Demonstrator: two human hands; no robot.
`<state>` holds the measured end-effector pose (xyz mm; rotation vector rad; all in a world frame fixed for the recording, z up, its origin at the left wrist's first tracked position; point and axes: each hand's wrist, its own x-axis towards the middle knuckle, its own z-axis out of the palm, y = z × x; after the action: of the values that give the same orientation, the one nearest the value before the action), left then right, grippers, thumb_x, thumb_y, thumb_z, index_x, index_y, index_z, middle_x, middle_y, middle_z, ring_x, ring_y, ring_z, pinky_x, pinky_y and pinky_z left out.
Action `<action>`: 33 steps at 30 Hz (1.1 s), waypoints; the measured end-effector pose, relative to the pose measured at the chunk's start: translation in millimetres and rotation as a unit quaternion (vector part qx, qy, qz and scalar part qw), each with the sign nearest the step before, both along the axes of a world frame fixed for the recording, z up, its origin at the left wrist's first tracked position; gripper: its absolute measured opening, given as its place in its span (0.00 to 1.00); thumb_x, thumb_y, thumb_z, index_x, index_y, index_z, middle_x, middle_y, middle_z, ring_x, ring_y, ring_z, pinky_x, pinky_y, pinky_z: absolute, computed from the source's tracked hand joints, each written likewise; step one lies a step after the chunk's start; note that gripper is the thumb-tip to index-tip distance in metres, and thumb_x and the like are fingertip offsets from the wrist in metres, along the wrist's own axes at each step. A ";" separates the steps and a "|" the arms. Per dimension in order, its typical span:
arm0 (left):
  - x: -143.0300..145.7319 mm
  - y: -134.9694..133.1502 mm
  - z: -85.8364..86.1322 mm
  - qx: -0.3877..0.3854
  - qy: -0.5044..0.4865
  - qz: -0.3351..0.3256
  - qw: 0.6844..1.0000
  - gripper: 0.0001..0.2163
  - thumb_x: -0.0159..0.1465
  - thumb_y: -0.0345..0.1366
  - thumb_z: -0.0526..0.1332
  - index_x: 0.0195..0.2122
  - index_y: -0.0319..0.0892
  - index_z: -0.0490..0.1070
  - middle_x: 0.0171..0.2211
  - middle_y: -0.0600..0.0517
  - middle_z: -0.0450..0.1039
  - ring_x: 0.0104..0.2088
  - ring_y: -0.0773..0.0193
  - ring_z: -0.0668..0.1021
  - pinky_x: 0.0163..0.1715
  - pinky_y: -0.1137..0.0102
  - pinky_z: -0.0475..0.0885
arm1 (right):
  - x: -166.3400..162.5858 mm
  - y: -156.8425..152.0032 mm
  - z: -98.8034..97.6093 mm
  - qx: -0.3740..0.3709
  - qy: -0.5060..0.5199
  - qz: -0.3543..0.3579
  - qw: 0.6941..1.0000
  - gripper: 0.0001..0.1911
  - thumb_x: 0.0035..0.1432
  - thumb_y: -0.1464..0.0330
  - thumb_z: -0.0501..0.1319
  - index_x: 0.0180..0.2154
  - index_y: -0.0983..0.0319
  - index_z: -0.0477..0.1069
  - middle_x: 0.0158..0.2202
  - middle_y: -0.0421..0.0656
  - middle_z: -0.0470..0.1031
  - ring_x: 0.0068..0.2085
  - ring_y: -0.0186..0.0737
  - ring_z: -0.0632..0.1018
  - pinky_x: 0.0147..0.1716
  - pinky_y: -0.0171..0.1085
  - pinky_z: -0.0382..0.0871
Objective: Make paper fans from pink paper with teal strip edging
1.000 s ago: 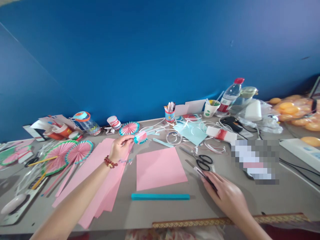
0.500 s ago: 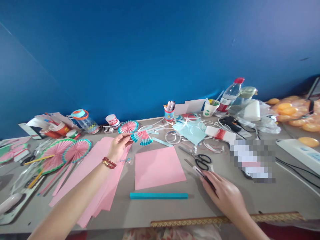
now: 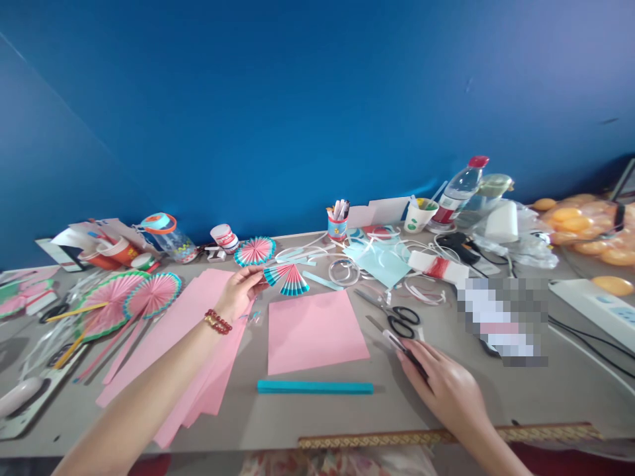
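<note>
- One pink sheet (image 3: 317, 334) lies flat on the desk (image 3: 238, 430); I take it as the middle of the clock.
- Two hands are seen, well apart. The left hand (image 3: 243, 291), at ten o'clock, pinches one pleated fan (image 3: 292, 280), partly spread, at eleven.
- The right hand (image 3: 441, 380), at four, is closed around one knife (image 3: 395, 341), blade pointing to ten.
- One pair of scissors (image 3: 404, 317) lies at three, just beside the knife.
- One teal strip (image 3: 315, 387) lies at six.
- Three round fans (image 3: 153, 295): two overlapping at nine, one farther at eleven.
- One pink pile (image 3: 213, 370) is at nine; the left forearm covers a part, so I cannot count its sheets.
- One pen cup (image 3: 338, 229) stands at twelve, one bottle (image 3: 459, 197) near two.
- At three, farther, a blurred patch hides something.
</note>
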<state>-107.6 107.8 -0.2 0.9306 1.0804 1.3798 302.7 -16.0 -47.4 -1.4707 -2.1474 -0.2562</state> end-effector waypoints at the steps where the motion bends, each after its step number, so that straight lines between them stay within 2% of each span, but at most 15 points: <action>1: -0.7 0.4 0.4 0.000 -0.001 -0.001 1.000 0.13 0.52 0.36 0.73 0.37 0.39 0.77 0.33 0.50 0.80 0.33 0.63 0.81 0.39 0.66 0.78 | -0.2 0.0 0.4 0.001 -0.003 0.001 1.000 0.22 0.70 0.60 0.47 0.43 0.62 0.77 0.39 0.48 0.83 0.36 0.44 0.83 0.31 0.36 0.76; 6: -4.5 6.1 1.1 0.005 -0.007 0.008 1.000 0.13 0.52 0.36 0.73 0.38 0.39 0.77 0.35 0.49 0.80 0.33 0.64 0.81 0.40 0.66 0.77 | -0.9 0.1 3.2 0.004 -0.012 0.006 1.000 0.22 0.71 0.60 0.47 0.43 0.63 0.77 0.39 0.47 0.83 0.35 0.44 0.83 0.31 0.36 0.75; 13: -1.6 21.6 -8.5 0.016 -0.013 0.047 0.999 0.13 0.51 0.36 0.73 0.36 0.39 0.76 0.33 0.51 0.79 0.33 0.65 0.81 0.39 0.66 0.77 | -1.4 0.3 5.5 0.002 -0.003 0.004 1.000 0.21 0.70 0.60 0.47 0.42 0.61 0.77 0.38 0.47 0.83 0.35 0.43 0.83 0.30 0.35 0.75; 20: -1.5 26.2 -16.6 0.000 0.024 0.032 0.999 0.12 0.52 0.36 0.72 0.36 0.38 0.75 0.33 0.49 0.79 0.32 0.63 0.81 0.37 0.66 0.77 | -1.2 0.5 5.3 0.017 -0.009 0.006 1.000 0.23 0.71 0.60 0.46 0.41 0.62 0.77 0.38 0.47 0.83 0.35 0.43 0.84 0.31 0.35 0.75; 24: -2.8 27.6 -21.5 -0.007 0.084 0.018 0.996 0.12 0.52 0.37 0.71 0.35 0.37 0.75 0.31 0.48 0.78 0.32 0.61 0.81 0.36 0.64 0.78 | -0.7 1.0 4.7 0.028 -0.020 0.013 0.999 0.23 0.72 0.60 0.45 0.42 0.63 0.76 0.38 0.47 0.83 0.36 0.43 0.84 0.31 0.35 0.75; 28: -2.6 31.8 -22.4 0.019 0.183 0.017 0.983 0.13 0.55 0.44 0.67 0.36 0.40 0.76 0.34 0.47 0.79 0.35 0.57 0.82 0.35 0.63 0.77 | -0.4 1.3 5.4 0.025 -0.024 0.017 0.999 0.22 0.71 0.61 0.46 0.42 0.63 0.76 0.39 0.47 0.83 0.36 0.43 0.84 0.31 0.35 0.76; 30: -2.2 33.6 -21.8 0.042 0.250 0.017 0.967 0.13 0.58 0.46 0.65 0.36 0.41 0.77 0.36 0.46 0.79 0.37 0.55 0.81 0.35 0.63 0.77 | -0.3 1.3 6.1 0.022 -0.021 0.017 0.999 0.22 0.71 0.61 0.46 0.42 0.63 0.76 0.39 0.47 0.83 0.36 0.43 0.84 0.31 0.35 0.76; 33: -0.5 34.2 -19.9 0.087 0.363 0.019 0.928 0.11 0.59 0.44 0.64 0.37 0.43 0.78 0.39 0.46 0.79 0.42 0.52 0.79 0.41 0.61 0.75 | 0.0 1.3 6.6 0.018 -0.015 0.014 1.000 0.23 0.71 0.61 0.45 0.42 0.62 0.77 0.38 0.47 0.83 0.36 0.43 0.84 0.31 0.35 0.76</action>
<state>-108.1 142.0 -20.1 1.6339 1.5357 1.1906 302.6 -14.7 -40.8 -1.4243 -2.1745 -0.3071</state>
